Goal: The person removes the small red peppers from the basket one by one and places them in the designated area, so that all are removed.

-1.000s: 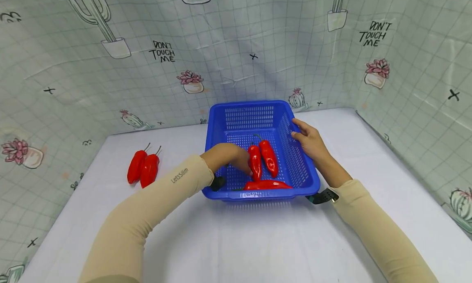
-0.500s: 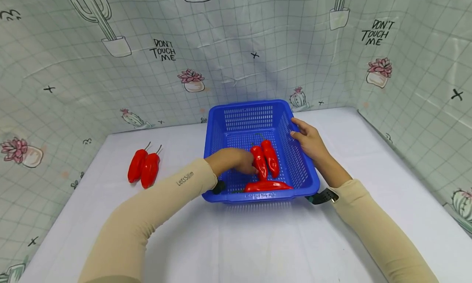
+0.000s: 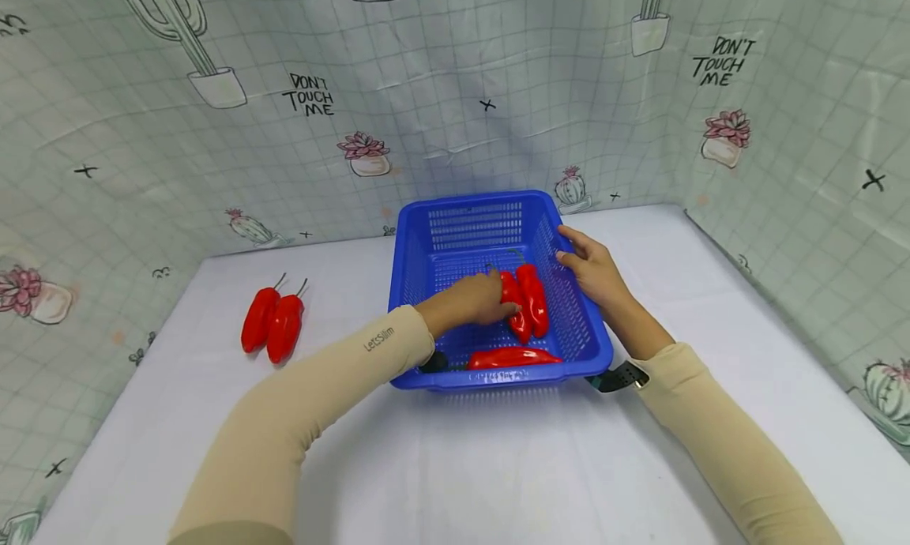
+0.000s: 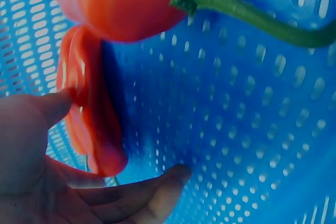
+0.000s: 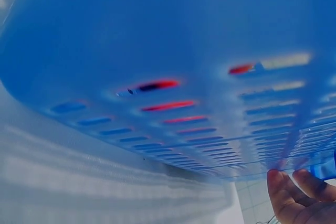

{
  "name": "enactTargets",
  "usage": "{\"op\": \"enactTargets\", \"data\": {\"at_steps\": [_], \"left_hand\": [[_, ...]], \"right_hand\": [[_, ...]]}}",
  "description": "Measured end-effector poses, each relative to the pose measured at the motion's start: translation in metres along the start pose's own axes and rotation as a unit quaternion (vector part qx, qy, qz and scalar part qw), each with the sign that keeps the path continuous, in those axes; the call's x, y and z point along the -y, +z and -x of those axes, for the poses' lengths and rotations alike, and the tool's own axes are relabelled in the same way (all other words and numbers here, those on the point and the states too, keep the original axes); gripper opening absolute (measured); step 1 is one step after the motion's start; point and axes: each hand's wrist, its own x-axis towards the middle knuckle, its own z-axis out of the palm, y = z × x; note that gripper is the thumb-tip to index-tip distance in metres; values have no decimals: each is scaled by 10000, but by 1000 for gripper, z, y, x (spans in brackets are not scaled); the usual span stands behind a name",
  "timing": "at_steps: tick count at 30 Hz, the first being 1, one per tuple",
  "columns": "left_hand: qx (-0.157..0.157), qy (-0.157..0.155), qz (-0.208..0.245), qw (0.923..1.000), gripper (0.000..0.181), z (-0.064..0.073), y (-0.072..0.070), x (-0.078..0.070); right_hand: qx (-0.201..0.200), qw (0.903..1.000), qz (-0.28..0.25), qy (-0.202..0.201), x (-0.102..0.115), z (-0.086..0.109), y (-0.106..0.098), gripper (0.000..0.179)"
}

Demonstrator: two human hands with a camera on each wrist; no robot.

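My left hand [image 3: 478,298] is inside a blue plastic basket [image 3: 465,199]. Its thumb touches the side of a red pepper [image 3: 524,324], while the other fingers stretch out fairly straight, as the left wrist view shows. Beside that pepper, along the basket's right wall, lies a second red pepper [image 3: 535,300]. A third red pepper [image 3: 512,358] lies crosswise at the near side; its green stem [image 4: 252,19] is large in the left wrist view. My right hand [image 3: 599,272] holds the basket's right rim, its fingertips [image 5: 274,177] hooked on the edge.
Two more red peppers [image 3: 284,328] with long stems lie side by side on the white table [image 3: 498,466], left of the basket. A patterned cloth [image 3: 455,79] hangs behind the table. Dark straps [image 3: 618,377] sit at both wrists.
My left hand has moved right inside the basket, and the pepper at its thumb has shifted right against its neighbour. My right hand has stayed on the rim.
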Motion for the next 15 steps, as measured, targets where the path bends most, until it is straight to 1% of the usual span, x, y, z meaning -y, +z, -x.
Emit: {"op": "enactTargets", "data": {"at_steps": [3,6,9,13,15], "left_hand": [[-31,78,39,10000,71,-1,1,-1],[-99,242,88,9996,61,-1,0,-2],[-104,424,-52,9990,56,-1,0,-2],[-111,478,-100,9987,46,0,-1,1],[-121,469,-53,9988,43,1,-2,3]], "right_hand": [[10,10000,-39,30,-1,-1,2,56],[-47,10000,-31,31,-2,-1,2,56],[-68,10000,18,13,-2,-1,2,56],[-19,10000,12,-12,0,-1,1,56],[-9,10000,-6,7,0,-1,1,56]]}}
